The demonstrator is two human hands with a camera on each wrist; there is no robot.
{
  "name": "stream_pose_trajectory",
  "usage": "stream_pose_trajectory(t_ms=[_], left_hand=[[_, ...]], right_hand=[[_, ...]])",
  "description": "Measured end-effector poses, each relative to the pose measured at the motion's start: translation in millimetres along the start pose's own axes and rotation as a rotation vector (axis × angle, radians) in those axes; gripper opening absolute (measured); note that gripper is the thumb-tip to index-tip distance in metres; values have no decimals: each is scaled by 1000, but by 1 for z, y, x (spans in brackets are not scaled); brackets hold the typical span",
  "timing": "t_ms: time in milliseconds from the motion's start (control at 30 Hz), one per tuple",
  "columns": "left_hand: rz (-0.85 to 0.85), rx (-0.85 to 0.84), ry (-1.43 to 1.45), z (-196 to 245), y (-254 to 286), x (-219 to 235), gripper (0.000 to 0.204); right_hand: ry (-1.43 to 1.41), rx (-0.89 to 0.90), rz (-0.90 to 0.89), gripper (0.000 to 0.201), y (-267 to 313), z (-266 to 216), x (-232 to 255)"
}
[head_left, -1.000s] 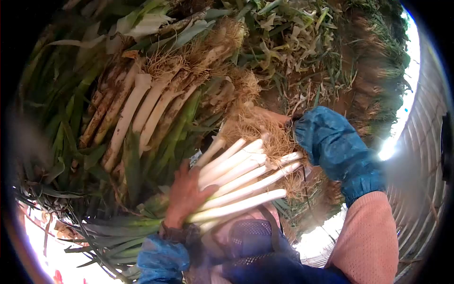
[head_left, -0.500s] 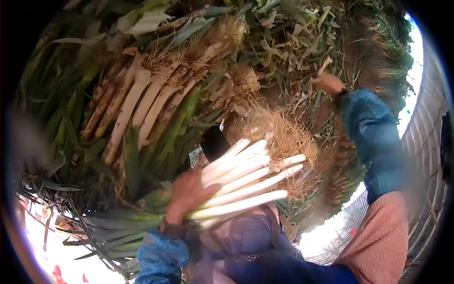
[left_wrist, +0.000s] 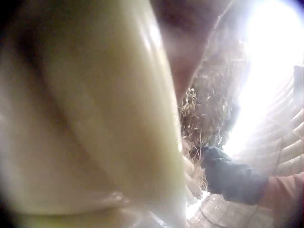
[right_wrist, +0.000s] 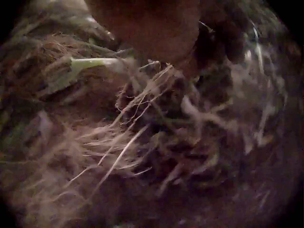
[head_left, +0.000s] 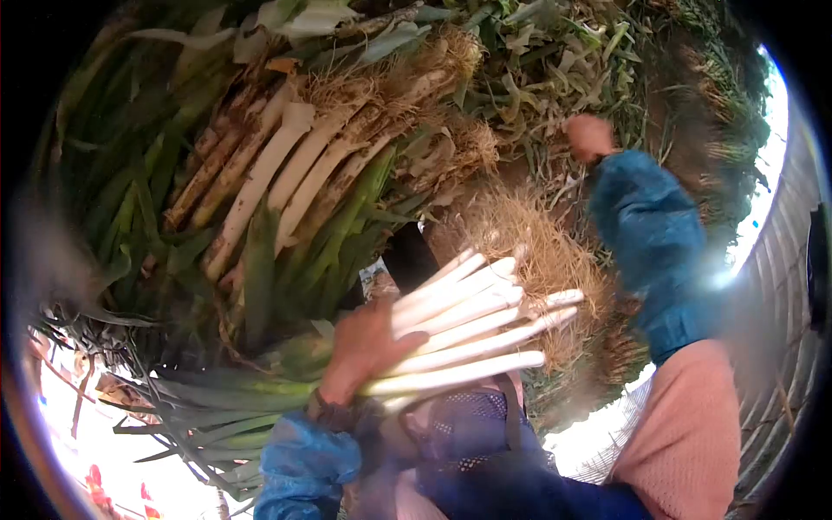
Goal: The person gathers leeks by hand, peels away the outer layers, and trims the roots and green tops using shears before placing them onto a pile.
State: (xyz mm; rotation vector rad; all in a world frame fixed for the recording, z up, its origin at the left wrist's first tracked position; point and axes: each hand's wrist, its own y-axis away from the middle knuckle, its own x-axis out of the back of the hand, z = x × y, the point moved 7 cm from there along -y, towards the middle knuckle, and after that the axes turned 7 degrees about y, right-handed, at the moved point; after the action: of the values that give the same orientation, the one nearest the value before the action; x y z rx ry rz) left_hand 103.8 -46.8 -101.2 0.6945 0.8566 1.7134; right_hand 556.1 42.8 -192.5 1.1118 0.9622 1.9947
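A bundle of leeks with clean white stalks (head_left: 472,325) lies across the person's lap, its roots (head_left: 542,251) spread to the right. The left hand (head_left: 368,342) grips it around the lower stalks, thumb across the top. Pale stalks (left_wrist: 104,109) fill much of the left wrist view. Beyond the root ends, the right hand (head_left: 589,139) is raised over the ground, apart from the bundle. In the right wrist view that hand (right_wrist: 147,28) is dark and blurred, with thin roots (right_wrist: 137,99) below it; its finger pose and any hold cannot be made out.
A pile of soil-stained leeks (head_left: 256,186) lies at the upper left, its roots toward the upper middle. Loose leaf scraps (head_left: 555,61) cover the ground at the top. A dark object (head_left: 410,256) stands behind the bundle. Ribbed sheeting (head_left: 784,286) curves along the right side.
My right hand has left the bundle's roots and moved up and away; the pale scrap at its fingers half a second ago no longer shows. My left hand keeps its grip on the bundle.
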Motion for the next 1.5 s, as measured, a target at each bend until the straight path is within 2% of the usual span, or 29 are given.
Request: stream_pose_trajectory(t_ms=[33, 67, 133, 167, 233, 267, 300, 333, 400, 467, 533, 567, 633, 667, 700, 767, 800, 867, 900, 1000, 1100, 1167, 1233, 1300, 1333, 1367, 1400, 1433, 1500], left_hand=[[24, -20, -5, -1, 4, -3, 69], [47, -48, -14, 0, 5, -4, 69], [-34, -5, 43, 1, 5, -6, 68], [-67, 18, 73, 2, 5, -6, 67], [-37, -22, 79, 6, 6, -3, 65], [-21, -38, 79, 6, 7, 0, 64], [-3, -72, 88, 8, 9, 2, 63], [14, -104, 98, 10, 12, 3, 63], [51, -160, 138, 13, 15, 5, 61], [106, -187, 206, 9, 19, 3, 59], [179, -259, 214, 7, 17, 1, 58], [210, -275, 213, 4, 22, 0, 58], [180, -246, 190, 3, 30, 4, 58], [166, -245, 182, 4, 29, 3, 57], [217, -294, 217, 5, 35, 3, 58], [327, -411, 286, 6, 45, 4, 60], [316, -376, 295, 5, 50, 4, 60], [301, -320, 299, 3, 60, 14, 62], [338, -218, 165, -6, 66, 15, 61], [718, 63, -203, -36, 111, 51, 54], [744, 37, -69, -61, 157, 63, 46], [964, -88, 95, -53, 216, 82, 37], [1054, -40, 440, -84, 271, 67, 21], [843, 405, 1112, -148, 315, 6, 20], [769, 553, 1343, -164, 329, -25, 22], [689, 612, 1437, -176, 334, -53, 25], [622, 627, 1450, -186, 334, -77, 28], [551, 607, 1354, -193, 327, -96, 32], [435, 464, 822, -196, 292, -119, 40]], right_hand=[[114, -117, 387, 20, 7, 32, 7], [152, -125, 343, 21, -6, 65, -9], [55, 58, 443, 19, 6, 55, 14], [-194, 84, 248, 21, 8, 29, 19], [-348, 303, -118, 30, 60, -90, 82], [-353, 449, -152, 39, 66, -138, 68], [-512, 546, -439, 61, 100, -179, 88], [-618, 825, -169, 46, 119, -217, 98], [-520, 898, -391, 68, 130, -265, 81], [-369, 1034, -566, 69, 135, -285, 92], [-475, 1298, -611, 69, 135, -306, 81], [-687, 1482, -584, 69, 136, -308, 38], [-864, 1478, -712, 70, 145, -330, 61], [-809, 1286, -852, 71, 154, -329, 62], [-753, 1081, -984, 73, 179, -322, 88], [-764, 940, -1165, 79, 206, -319, 97], [-852, 1008, -1237, 84, 218, -315, 98], [-978, 965, -1267, 86, 223, -312, 109], [-1041, 941, -1279, 87, 224, -312, 116], [-974, 900, -1155, 87, 220, -314, 119], [-1062, 842, -1124, 88, 225, -314, 124], [-971, 864, -1173, 86, 226, -315, 108], [-988, 881, -1198, 86, 228, -318, 103], [-943, 852, -1153, 87, 231, -317, 118], [-946, 817, -1168, 87, 237, -317, 143], [-885, 794, -1204, 87, 236, -319, 142], [-855, 759, -1189, 84, 233, -314, 128], [-843, 709, -1206, 83, 236, -315, 143], [-821, 662, -1176, 77, 240, -320, 159]])
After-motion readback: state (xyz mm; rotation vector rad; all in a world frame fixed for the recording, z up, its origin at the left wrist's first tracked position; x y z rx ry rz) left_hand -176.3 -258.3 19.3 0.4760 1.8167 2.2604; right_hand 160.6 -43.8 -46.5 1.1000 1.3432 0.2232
